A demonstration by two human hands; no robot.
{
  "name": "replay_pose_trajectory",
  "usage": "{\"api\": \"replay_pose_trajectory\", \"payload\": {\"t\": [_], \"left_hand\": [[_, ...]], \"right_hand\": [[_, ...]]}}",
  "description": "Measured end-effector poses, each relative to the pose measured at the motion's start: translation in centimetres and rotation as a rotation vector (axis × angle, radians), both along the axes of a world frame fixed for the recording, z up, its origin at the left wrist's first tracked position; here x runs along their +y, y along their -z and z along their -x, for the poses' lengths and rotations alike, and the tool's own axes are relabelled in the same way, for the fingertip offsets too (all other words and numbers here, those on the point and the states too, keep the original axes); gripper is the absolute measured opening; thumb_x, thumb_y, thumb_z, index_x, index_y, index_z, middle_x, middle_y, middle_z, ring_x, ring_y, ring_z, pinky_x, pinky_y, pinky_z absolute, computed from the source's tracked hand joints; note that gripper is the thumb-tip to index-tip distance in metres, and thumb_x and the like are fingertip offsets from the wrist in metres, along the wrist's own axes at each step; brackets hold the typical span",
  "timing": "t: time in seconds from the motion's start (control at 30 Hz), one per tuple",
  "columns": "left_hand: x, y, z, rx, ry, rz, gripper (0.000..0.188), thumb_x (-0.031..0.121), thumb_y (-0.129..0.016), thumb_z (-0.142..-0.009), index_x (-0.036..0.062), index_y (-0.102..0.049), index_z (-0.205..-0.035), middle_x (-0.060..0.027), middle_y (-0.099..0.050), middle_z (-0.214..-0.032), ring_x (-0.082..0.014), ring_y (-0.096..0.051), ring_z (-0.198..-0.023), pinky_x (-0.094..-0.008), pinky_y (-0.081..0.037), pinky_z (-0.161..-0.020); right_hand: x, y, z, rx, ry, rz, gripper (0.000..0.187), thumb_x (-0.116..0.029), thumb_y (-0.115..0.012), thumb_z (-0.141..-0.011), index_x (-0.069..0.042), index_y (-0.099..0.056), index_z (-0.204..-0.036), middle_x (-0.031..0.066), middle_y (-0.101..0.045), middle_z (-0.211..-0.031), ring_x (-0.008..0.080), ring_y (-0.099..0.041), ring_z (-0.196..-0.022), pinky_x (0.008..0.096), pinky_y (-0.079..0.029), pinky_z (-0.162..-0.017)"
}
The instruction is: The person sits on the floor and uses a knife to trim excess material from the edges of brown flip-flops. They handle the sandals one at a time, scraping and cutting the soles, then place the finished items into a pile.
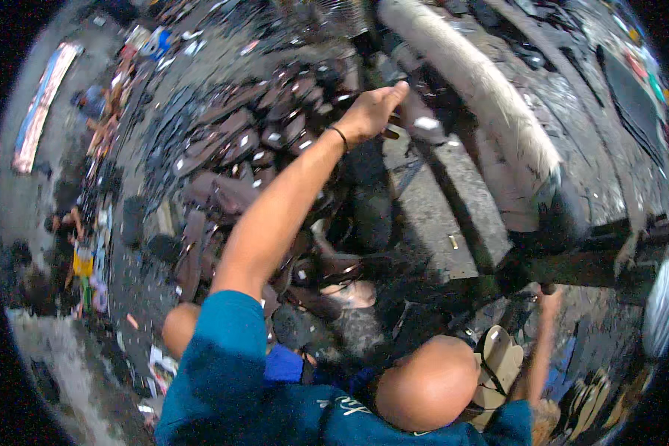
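My left arm reaches far forward, and my left hand (375, 113) is closed at the edge of a brown sandal (422, 119) with a white sticker. Its fingers are partly hidden, and the picture is blurred there. A large heap of dark brown sandals (234, 141), many with white stickers, lies left of and below that hand. Low on the right, my right hand (548, 299) is closed at a small dark thing beside a dark beam; what it holds is too small to make out. Beige sandals (498, 360) with dark straps lie left of my right forearm.
A long pale roll (483, 74) slants down from the top middle to the right. Below it a dark beam (602, 260) runs to the right rim. More sandals (591, 405) stand in a row at lower right. Scattered scraps and a yellow item (83, 260) lie on the left.
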State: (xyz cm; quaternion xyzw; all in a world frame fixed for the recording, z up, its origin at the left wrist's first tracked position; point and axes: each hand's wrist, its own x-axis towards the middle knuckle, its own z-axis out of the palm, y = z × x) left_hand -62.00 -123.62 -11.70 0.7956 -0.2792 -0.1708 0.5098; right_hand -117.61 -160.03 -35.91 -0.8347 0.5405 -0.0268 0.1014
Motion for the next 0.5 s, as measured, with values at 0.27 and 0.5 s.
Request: {"api": "replay_pose_trajectory", "payload": {"t": [0.27,0.5], "left_hand": [[29.5,-2.0,3.2,-0.272,0.613,-1.329,0.079,0.044,-0.081,-0.071,0.0111,-0.053,-0.137,-0.0154,-0.059,-0.126,-0.0389,-0.051,-0.123,-0.0548,-0.036,-0.104],[15.1,-11.0,1.7,-0.239,-0.523,-0.018,0.03,0.025,-0.074,-0.088,0.0018,-0.061,-0.102,-0.0133,-0.064,-0.106,-0.0242,-0.067,-0.094,-0.0391,-0.055,-0.082]], "right_hand": [[16.7,-34.5,2.8,-0.169,-0.516,-0.682,0.041,-0.025,-0.068,-0.085,0.0,-0.063,-0.118,0.0233,-0.063,-0.12,0.0397,-0.059,-0.113,0.0453,-0.045,-0.098],[-5.1,-28.9,-4.2,-0.42,-0.257,-0.005,0.041,-0.027,-0.065,-0.083,0.002,-0.063,-0.112,0.0234,-0.065,-0.114,0.0434,-0.062,-0.102,0.0484,-0.048,-0.087]]}}
